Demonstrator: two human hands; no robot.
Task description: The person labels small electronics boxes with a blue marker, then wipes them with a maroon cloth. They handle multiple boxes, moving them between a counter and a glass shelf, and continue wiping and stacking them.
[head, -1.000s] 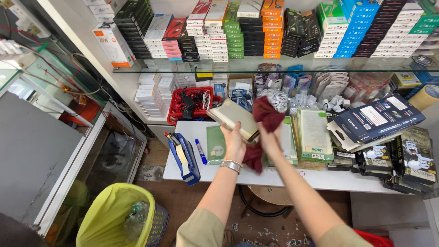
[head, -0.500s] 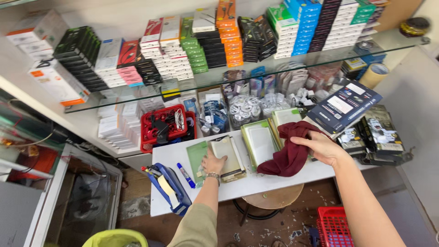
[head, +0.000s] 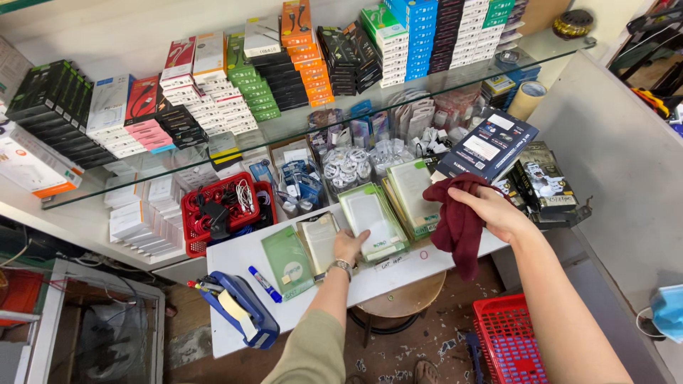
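— Pressing my left hand [head: 350, 245] flat on the white table [head: 235, 256], fingers spread and open, palm down across the edge of a clear-fronted phone-case pack with green trim [head: 370, 217]. It grips nothing, it only lies on top.

— And the other hand?

— My right hand [head: 498, 212] is closed on a dark red cloth [head: 459, 220], bunched in the fingers, with its loose end hanging past the table's front edge. The cloth sits just beside a second green-trimmed pack [head: 416, 190] and below a dark blue box [head: 487, 146] that leans tilted.

— What's around your left wrist?

— A metal watch [head: 342, 266]. Just left of it lie a beige flat pack [head: 320, 240] and a green one [head: 288, 259], side by side. Further left there's a blue marker [head: 265, 283] and a blue tape dispenser [head: 242, 309] at the table's corner. A red basket of cables [head: 224, 213] stands behind them, under the glass shelf [head: 299, 124].
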